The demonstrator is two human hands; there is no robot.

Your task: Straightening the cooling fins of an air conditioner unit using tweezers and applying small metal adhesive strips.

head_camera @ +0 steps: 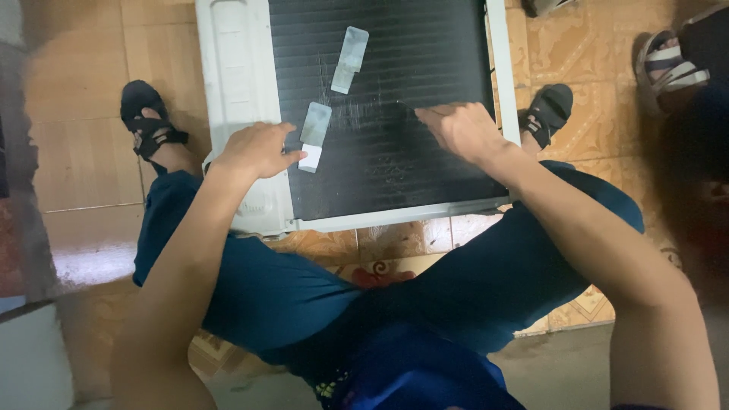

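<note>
Head view: hands (258, 149) flank grey label (315, 124).

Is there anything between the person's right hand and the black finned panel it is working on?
Nothing visible. The right hand rests right on the black finned panel of the white unit, its fingertips pinched around something thin. The two pale rectangular tags lie off to the side, by the left hand.

Patterned tile floor (91, 137), white-framed finned unit (395, 114) lying flat on it, sandalled feet (148, 121) either side
</note>
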